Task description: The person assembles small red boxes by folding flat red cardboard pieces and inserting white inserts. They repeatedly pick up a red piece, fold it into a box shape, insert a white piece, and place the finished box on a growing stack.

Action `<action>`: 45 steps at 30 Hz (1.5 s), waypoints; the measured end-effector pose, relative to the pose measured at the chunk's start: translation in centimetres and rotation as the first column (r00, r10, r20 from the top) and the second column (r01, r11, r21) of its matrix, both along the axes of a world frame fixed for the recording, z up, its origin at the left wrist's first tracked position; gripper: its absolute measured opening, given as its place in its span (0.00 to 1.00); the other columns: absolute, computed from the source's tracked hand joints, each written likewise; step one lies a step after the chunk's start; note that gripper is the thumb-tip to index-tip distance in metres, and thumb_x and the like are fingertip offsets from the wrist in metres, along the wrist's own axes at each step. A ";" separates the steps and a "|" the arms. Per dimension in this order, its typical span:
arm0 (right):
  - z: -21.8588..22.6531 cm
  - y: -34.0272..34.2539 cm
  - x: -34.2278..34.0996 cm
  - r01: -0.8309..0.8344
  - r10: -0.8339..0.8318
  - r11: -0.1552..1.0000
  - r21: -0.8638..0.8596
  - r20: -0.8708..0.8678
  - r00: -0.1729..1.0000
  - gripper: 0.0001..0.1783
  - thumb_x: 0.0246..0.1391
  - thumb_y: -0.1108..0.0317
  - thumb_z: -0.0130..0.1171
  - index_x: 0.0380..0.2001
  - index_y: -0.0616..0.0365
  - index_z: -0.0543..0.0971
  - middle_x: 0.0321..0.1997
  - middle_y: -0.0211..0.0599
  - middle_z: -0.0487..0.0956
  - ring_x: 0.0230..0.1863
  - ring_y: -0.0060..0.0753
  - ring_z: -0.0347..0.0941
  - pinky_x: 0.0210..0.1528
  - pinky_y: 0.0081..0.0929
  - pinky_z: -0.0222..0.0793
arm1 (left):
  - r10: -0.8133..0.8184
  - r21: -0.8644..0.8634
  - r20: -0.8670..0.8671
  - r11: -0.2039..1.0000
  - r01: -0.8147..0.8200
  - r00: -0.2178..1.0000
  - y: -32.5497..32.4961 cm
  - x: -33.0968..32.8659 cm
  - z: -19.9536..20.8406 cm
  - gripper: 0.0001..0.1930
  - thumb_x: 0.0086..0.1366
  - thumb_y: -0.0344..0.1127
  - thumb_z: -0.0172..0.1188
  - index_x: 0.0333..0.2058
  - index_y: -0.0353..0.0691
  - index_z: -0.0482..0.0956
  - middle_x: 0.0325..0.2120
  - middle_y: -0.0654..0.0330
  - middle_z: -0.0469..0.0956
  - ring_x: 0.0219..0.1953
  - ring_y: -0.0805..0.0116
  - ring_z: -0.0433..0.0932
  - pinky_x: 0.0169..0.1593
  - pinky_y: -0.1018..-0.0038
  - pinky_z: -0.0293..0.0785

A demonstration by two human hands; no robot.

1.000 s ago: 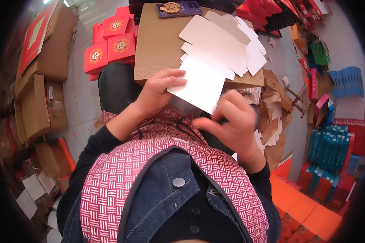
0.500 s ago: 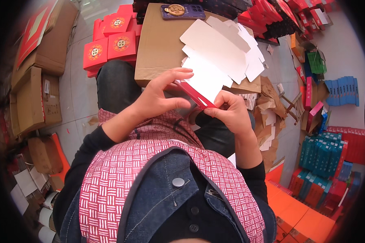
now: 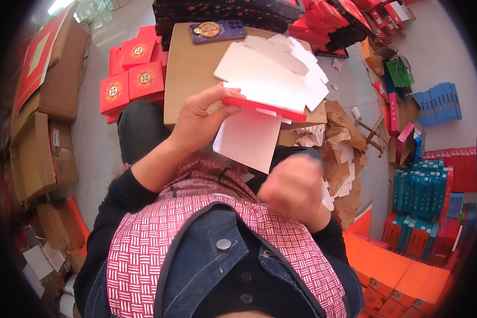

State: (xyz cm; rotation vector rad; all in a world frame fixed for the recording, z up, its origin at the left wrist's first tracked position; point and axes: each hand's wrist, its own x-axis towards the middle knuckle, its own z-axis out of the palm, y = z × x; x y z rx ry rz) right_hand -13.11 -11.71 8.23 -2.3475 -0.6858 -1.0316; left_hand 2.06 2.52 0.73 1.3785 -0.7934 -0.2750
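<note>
My left hand [image 3: 204,115] pinches the left end of a red and white carton blank [image 3: 273,109] between thumb and fingers. Its red strip runs left to right, and a white panel [image 3: 247,139] hangs down below it toward my lap. Behind the strip, a pile of white card blanks [image 3: 262,59] lies fanned on a brown cardboard box [image 3: 188,69]. My right hand [image 3: 296,185] is apart from the blank, nearer my body over my right thigh. Motion smears its fingers, so whether they hold anything is not clear.
A phone [image 3: 218,32] with a gold round ornament lies on the cardboard box's far side. Red gift boxes [image 3: 143,78] are stacked at the left. Crumpled brown paper [image 3: 344,143] covers floor to the right, with teal boxes [image 3: 421,193] and orange boxes [image 3: 387,273] beyond.
My right hand has let go of the blank and moved back toward my body. The blank now hangs from my left hand, its white panel swung downward. The whole view has shifted slightly.
</note>
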 end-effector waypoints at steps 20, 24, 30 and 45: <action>-5.4 -11.7 -7.9 0.568 0.731 0.139 0.811 -0.471 0.494 0.22 0.64 0.64 0.50 0.56 0.67 0.70 0.50 0.44 0.78 0.48 0.25 0.76 0.49 0.21 0.73 | -0.318 0.137 -0.644 0.847 0.514 0.696 -5.4 -9.1 -0.4 0.09 0.66 0.28 0.54 0.43 0.34 0.67 0.33 0.53 0.80 0.35 0.70 0.80 0.38 0.77 0.75; -4.7 -11.5 -8.0 0.665 0.666 0.248 0.705 -0.622 0.412 0.20 0.60 0.67 0.57 0.53 0.65 0.74 0.46 0.40 0.79 0.45 0.22 0.76 0.46 0.18 0.73 | -0.330 0.179 -0.574 0.843 0.508 0.750 -5.8 -9.0 -0.3 0.17 0.64 0.26 0.54 0.51 0.35 0.63 0.32 0.52 0.81 0.34 0.68 0.81 0.38 0.75 0.75; -2.8 -10.9 -7.6 0.618 0.555 0.470 0.631 -0.755 0.348 0.24 0.55 0.70 0.61 0.55 0.66 0.72 0.46 0.40 0.79 0.46 0.24 0.76 0.49 0.21 0.72 | -0.356 0.169 -0.512 0.851 0.497 0.782 -6.0 -9.1 -0.5 0.21 0.63 0.25 0.54 0.54 0.35 0.61 0.31 0.52 0.81 0.34 0.67 0.81 0.38 0.75 0.75; -4.4 -9.5 -7.3 0.605 0.366 0.537 0.588 -0.809 0.461 0.19 0.62 0.68 0.52 0.56 0.54 0.75 0.40 0.29 0.80 0.39 0.17 0.74 0.45 0.16 0.69 | -0.461 0.252 -0.357 0.790 0.559 0.813 -4.9 -7.9 -0.3 0.16 0.63 0.27 0.59 0.47 0.36 0.66 0.36 0.54 0.78 0.39 0.72 0.79 0.43 0.78 0.76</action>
